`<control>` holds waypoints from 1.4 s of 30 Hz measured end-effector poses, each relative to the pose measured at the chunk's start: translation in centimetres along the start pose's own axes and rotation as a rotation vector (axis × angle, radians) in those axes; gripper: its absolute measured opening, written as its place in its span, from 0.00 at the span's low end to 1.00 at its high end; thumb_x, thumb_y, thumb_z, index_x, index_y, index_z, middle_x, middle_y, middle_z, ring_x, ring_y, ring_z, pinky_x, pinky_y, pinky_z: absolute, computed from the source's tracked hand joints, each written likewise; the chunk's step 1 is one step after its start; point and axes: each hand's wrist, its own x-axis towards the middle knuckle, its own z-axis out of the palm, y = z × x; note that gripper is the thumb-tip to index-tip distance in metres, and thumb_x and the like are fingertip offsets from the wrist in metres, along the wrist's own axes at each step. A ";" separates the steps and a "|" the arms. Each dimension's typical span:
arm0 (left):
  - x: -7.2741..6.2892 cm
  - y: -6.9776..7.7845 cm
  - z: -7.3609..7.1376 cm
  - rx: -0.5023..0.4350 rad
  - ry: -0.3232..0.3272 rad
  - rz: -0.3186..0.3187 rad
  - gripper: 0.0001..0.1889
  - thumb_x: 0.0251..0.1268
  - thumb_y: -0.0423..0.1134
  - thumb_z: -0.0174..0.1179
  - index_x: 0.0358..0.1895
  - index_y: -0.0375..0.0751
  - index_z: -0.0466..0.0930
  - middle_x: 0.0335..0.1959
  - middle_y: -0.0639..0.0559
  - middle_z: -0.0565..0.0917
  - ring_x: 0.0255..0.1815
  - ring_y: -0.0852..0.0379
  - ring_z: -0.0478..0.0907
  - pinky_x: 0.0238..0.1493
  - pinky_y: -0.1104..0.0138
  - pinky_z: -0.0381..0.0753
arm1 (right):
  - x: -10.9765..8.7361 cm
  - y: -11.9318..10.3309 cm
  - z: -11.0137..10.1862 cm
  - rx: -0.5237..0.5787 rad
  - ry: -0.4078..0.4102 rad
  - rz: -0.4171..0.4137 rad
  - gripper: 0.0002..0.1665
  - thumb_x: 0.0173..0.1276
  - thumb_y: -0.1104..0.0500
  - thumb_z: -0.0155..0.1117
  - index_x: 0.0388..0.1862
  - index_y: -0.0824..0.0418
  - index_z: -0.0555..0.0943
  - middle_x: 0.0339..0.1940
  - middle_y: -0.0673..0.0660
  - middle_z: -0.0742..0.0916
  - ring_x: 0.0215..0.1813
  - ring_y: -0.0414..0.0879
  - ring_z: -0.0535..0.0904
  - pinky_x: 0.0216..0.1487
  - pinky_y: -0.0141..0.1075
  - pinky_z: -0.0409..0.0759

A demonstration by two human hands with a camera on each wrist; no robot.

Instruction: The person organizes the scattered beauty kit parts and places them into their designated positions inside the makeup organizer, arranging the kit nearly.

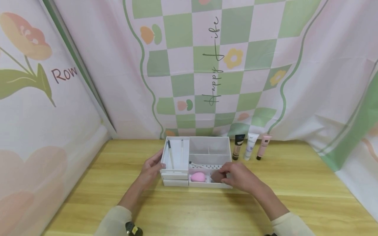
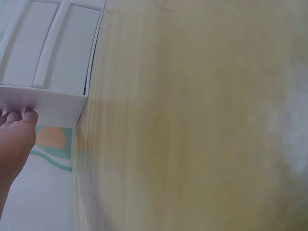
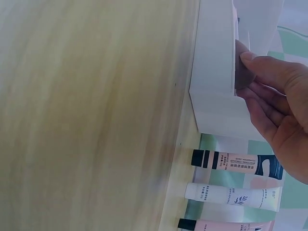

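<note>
A white desktop organizer (image 1: 210, 184) stands on the wooden table. My right hand (image 1: 240, 176) pinches a brown makeup sponge (image 1: 217, 177) between thumb and fingers, down in the organizer's front right compartment. Beside it in that compartment lies a pink makeup sponge (image 1: 198, 177). On the organizer's left side wall rest the fingertips of my left hand (image 1: 150, 171). In the right wrist view the brown sponge (image 3: 243, 70) shows just behind the front wall, partly hidden by my fingers.
Two thin brushes (image 1: 170, 155) lie in the left top tray, above two drawers (image 1: 175, 182). Another brush (image 1: 195, 165) is in the middle compartment. Right of the organizer stand a black-capped foundation tube (image 1: 237, 151), a white tube (image 1: 250, 147) and a pink tube (image 1: 262, 147). A patterned curtain hangs behind.
</note>
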 end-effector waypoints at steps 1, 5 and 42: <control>0.0 0.0 0.0 -0.003 0.000 0.002 0.39 0.66 0.23 0.49 0.79 0.26 0.46 0.84 0.34 0.45 0.85 0.36 0.41 0.74 0.78 0.65 | 0.0 0.0 0.0 -0.001 -0.002 0.000 0.14 0.56 0.64 0.77 0.43 0.62 0.89 0.37 0.53 0.90 0.38 0.40 0.83 0.35 0.26 0.83; 0.0 0.0 0.0 -0.012 0.003 0.005 0.39 0.65 0.22 0.49 0.79 0.26 0.46 0.84 0.34 0.45 0.85 0.36 0.42 0.73 0.78 0.67 | 0.0 0.0 0.2 0.006 -0.010 0.019 0.15 0.57 0.63 0.77 0.44 0.62 0.89 0.38 0.54 0.90 0.39 0.40 0.83 0.34 0.26 0.82; 0.0 0.0 0.2 0.007 0.039 -0.010 0.39 0.64 0.22 0.50 0.79 0.28 0.48 0.84 0.35 0.47 0.86 0.38 0.43 0.75 0.76 0.63 | -0.8 -0.2 0.4 -0.003 0.090 0.029 0.09 0.58 0.63 0.76 0.40 0.57 0.89 0.37 0.50 0.91 0.40 0.43 0.86 0.40 0.33 0.89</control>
